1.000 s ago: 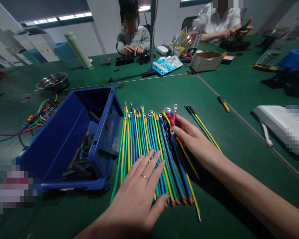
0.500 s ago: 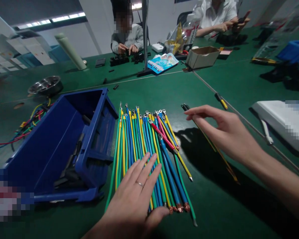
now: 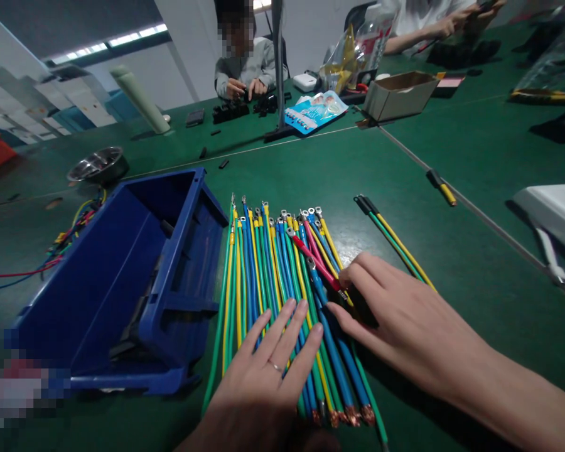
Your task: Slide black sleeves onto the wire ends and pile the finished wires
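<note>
My left hand [image 3: 273,370] lies flat, fingers stretched, on a row of green, yellow and blue cables [image 3: 252,270] with ring terminals at their far ends. Several thicker cables show bare copper strands [image 3: 351,415] at the near end. My right hand [image 3: 386,301] is over the row's right side, thumb and forefinger apart on either side of the end of a short red cable [image 3: 314,258]. Its other fingers are partly hidden. Beyond that hand, a green and a yellow cable with black sleeves [image 3: 370,204] lie side by side.
A blue bin [image 3: 98,282] with black pieces stands left, beside tangled wires [image 3: 75,226]. A steel bowl [image 3: 98,164], a blue packet [image 3: 315,113] and a cardboard box [image 3: 400,95] are farther back. Co-workers sit across the table. A white device [image 3: 555,213] is at right.
My right hand has let go of the black-sleeved cables, which now lie on the table, and has moved left to the red cable. My left hand stays on the row. The view has shifted slightly.
</note>
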`<action>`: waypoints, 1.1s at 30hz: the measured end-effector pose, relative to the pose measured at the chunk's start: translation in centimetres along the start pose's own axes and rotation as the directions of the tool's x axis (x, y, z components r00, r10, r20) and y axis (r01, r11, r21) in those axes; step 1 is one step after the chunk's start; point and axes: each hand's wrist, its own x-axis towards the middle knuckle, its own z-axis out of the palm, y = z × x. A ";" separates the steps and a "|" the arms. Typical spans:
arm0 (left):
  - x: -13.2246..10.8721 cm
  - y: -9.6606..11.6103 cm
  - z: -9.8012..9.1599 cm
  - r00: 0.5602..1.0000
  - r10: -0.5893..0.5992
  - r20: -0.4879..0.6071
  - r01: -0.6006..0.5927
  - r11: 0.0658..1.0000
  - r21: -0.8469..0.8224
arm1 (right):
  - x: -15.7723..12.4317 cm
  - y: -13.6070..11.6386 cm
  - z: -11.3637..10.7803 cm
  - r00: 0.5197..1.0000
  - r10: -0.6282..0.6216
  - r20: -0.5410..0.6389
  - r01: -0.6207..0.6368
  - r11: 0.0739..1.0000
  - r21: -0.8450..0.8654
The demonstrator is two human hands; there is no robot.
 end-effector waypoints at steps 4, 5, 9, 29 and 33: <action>-0.1 0.1 0.1 1.000 0.006 -0.013 -0.007 0.999 -0.033 | -0.1 0.3 0.9 0.998 0.024 0.058 -0.026 0.999 0.030; -0.2 0.2 0.1 1.000 0.004 -0.013 -0.004 0.999 -0.051 | -0.1 0.4 1.0 0.998 0.028 0.049 -0.030 0.999 0.045; -0.1 0.4 -0.4 1.000 0.012 -0.024 -0.014 0.994 -0.109 | 0.1 1.0 0.4 0.996 0.078 -0.049 -0.070 0.987 0.143; -0.1 0.3 -0.4 0.999 -0.014 -0.030 0.010 0.991 -0.136 | 0.6 1.0 -2.2 0.758 0.380 -0.530 0.010 0.806 0.591; -0.2 0.3 -0.3 0.998 -0.010 -0.060 0.005 0.996 -0.087 | 0.4 0.9 -2.3 0.808 0.415 -0.417 -0.015 0.723 0.690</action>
